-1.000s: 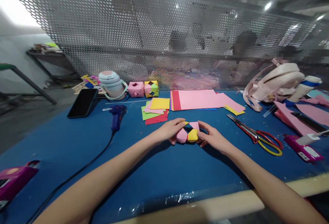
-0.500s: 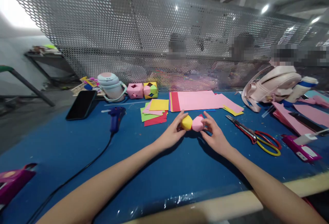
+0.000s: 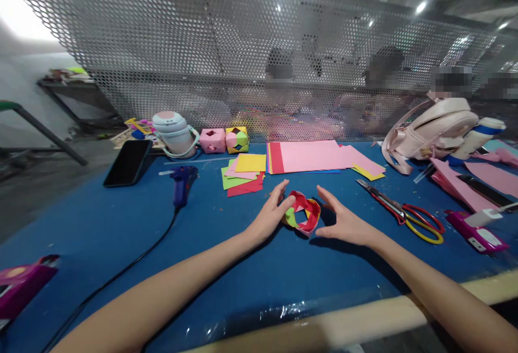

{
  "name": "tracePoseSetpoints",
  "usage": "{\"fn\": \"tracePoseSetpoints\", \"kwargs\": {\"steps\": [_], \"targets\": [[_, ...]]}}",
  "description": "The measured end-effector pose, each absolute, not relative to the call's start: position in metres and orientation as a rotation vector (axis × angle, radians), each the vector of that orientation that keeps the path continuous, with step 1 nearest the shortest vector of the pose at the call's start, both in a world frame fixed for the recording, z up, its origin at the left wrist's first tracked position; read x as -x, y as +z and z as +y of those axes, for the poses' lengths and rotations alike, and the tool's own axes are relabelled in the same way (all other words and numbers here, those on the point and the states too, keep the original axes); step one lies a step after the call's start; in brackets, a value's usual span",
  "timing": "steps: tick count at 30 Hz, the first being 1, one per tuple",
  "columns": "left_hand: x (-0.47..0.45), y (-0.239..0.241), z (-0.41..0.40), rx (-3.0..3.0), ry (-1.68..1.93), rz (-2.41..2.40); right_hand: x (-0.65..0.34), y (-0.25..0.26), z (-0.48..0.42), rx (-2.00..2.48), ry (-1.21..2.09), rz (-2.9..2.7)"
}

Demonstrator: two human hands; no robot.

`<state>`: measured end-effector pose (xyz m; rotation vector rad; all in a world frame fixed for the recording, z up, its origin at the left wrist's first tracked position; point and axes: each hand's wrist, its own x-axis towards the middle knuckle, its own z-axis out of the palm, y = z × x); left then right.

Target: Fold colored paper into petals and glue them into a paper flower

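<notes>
A ring-shaped folded-paper piece in red, yellow, green and pink lies between my hands, with the blue tabletop showing through its middle. My left hand curves around its left side, the thumb over the rim; whether it grips the paper is not clear. To the right, my right hand has thumb and fingers spread, close to the ring but not closed on it. Just beyond my left hand lie small coloured paper squares. Behind the ring is a stack of larger pink sheets.
Scissors lie to the right, near a purple box-like item. A blue glue gun trails its cord leftward. A phone, a lidded cup, paper cubes and a backpack stand along the back by the perforated screen.
The paper piece has been turned, so its open ring now faces up instead of its yellow and pink sides. It sits a little nearer me. My right fingers have come off it and spread.
</notes>
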<state>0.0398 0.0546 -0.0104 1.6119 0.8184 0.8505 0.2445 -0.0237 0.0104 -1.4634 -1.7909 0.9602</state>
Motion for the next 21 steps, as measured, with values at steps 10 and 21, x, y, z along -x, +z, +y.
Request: {"fn": "tracePoseSetpoints", "kwargs": {"steps": [10, 21], "targets": [[-0.053, -0.029, 0.069, -1.514, 0.997, 0.808, -0.227, -0.017, -0.034, 1.663, 0.768, -1.567], [-0.071, -0.029, 0.070, -1.432, 0.916, 0.709, -0.205, -0.036, -0.029, 1.674, 0.631, -1.590]]}}
